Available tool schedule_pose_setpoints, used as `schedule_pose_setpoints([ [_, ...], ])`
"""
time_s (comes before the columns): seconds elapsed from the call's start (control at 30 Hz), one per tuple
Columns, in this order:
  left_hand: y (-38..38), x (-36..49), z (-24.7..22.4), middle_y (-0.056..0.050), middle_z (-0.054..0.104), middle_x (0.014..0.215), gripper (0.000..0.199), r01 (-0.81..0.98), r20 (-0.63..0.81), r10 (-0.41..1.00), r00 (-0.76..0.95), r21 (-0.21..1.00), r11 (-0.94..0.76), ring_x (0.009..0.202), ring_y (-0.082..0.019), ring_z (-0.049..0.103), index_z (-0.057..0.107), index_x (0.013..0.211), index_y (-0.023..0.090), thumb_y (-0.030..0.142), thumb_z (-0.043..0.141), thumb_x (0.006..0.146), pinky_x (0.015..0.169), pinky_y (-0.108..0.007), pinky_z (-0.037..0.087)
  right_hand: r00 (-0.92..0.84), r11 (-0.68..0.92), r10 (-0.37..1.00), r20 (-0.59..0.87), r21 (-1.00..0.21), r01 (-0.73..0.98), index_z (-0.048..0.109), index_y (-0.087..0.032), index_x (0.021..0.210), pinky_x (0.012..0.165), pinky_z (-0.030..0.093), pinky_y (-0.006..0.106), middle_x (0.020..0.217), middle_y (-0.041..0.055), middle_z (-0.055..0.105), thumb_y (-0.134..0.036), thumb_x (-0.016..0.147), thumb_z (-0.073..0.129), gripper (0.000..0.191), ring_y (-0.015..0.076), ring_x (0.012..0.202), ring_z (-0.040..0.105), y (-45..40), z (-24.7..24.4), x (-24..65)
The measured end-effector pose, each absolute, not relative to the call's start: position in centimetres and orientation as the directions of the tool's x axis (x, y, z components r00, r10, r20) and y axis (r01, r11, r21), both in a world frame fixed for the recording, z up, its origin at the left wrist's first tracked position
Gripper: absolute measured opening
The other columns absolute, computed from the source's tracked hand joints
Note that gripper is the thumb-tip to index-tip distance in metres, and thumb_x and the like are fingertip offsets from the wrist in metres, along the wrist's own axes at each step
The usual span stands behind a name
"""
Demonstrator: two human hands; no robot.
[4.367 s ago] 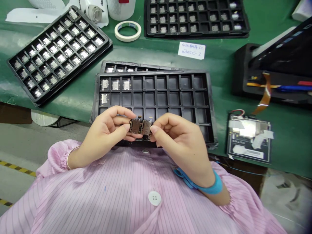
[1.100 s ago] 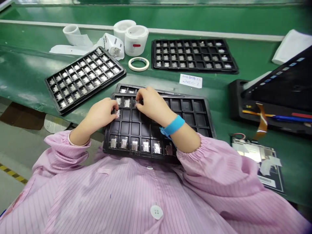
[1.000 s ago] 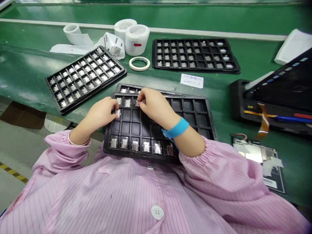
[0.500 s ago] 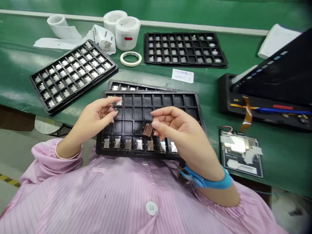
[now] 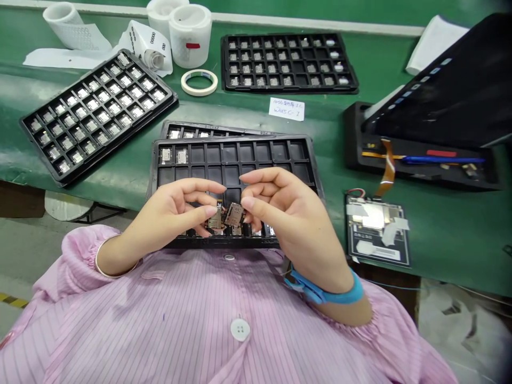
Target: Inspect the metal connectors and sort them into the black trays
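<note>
My left hand is closed on a small circuit board with a silvery metal part, held by its edge between thumb and fingers. Beside it, my right hand pinches another small circuit board, brownish and tilted. The two boards are close together; whether they touch I cannot tell. Both hands are over a black compartment tray. Two small boards sit in its far left pockets, and several more lie along its near row, partly hidden by my hands.
Beneath the front tray, a second tray sticks out. Filled trays stand at left and back. Tape rolls, a tape ring and a handwritten label lie behind. On the right are a propped screen and a wired board.
My left hand has moved from the tray's far left pockets toward the near middle, bringing its board beside the right hand's. The right hand still pinches its board. The whole view has shifted slightly.
</note>
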State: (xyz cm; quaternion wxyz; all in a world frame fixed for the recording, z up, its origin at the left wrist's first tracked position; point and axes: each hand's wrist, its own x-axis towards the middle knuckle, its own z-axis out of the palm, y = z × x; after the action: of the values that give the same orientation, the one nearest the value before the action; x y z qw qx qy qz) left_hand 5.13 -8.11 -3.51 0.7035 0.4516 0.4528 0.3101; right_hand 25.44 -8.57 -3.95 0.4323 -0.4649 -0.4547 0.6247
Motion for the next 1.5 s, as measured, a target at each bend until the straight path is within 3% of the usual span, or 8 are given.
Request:
schedule_pose_setpoints([
  [0.2,-8.42,4.93,-3.16,-0.008,0.075,0.104,0.026,-0.028,-0.367,0.833,0.414,0.909,0.415,0.085,-0.018,0.073,0.069,0.114,0.017,0.024,0.070,0.088,0.066,-0.022,0.063,-0.169,-0.202,0.967,-0.190,-0.978,-0.055,0.060,-0.021,0.102,0.046,0.047,0.021,0.078,-0.0022,0.060,-0.026,0.083,0.074,0.025,0.0102,0.059,0.056,-8.52,-3.91,25.37],
  [0.47,-8.22,4.77,-3.33,-0.008,0.076,0.108,0.026,-0.035,-0.377,0.815,0.441,0.900,0.435,0.092,-0.020,0.074,0.066,0.117,0.018,0.021,0.066,0.091,0.069,-0.024,0.065,-0.150,-0.141,0.978,-0.142,-0.990,0.017,0.061,-0.023,0.103,0.049,0.047,0.022,0.079,-0.0012,0.061,-0.022,0.083,0.073,0.023,0.0123,0.067,0.059,-8.53,-4.02,25.46],
  [0.9,-8.24,5.02,-2.97,-0.006,0.075,0.098,0.027,-0.032,-0.392,0.817,0.422,0.894,0.446,0.090,-0.019,0.074,0.067,0.113,0.018,0.011,0.064,0.086,0.067,-0.023,0.065,-0.133,-0.130,0.981,-0.138,-0.989,0.064,0.063,-0.024,0.104,0.056,0.051,0.026,0.081,0.0009,0.062,-0.025,0.082,0.074,0.024,0.0166,0.076,0.063,-8.57,-4.19,25.48],
  [1.5,-8.45,4.67,-3.26,-0.006,0.075,0.103,0.027,-0.045,-0.385,0.811,0.439,0.893,0.448,0.091,-0.019,0.074,0.066,0.114,0.018,0.011,0.064,0.088,0.068,-0.023,0.065,-0.117,-0.105,0.986,-0.118,-0.988,0.110,0.062,-0.024,0.103,0.062,0.055,0.028,0.083,0.0016,0.063,-0.025,0.083,0.073,0.023,0.0173,0.077,0.063,-9.01,-4.08,25.10],
])
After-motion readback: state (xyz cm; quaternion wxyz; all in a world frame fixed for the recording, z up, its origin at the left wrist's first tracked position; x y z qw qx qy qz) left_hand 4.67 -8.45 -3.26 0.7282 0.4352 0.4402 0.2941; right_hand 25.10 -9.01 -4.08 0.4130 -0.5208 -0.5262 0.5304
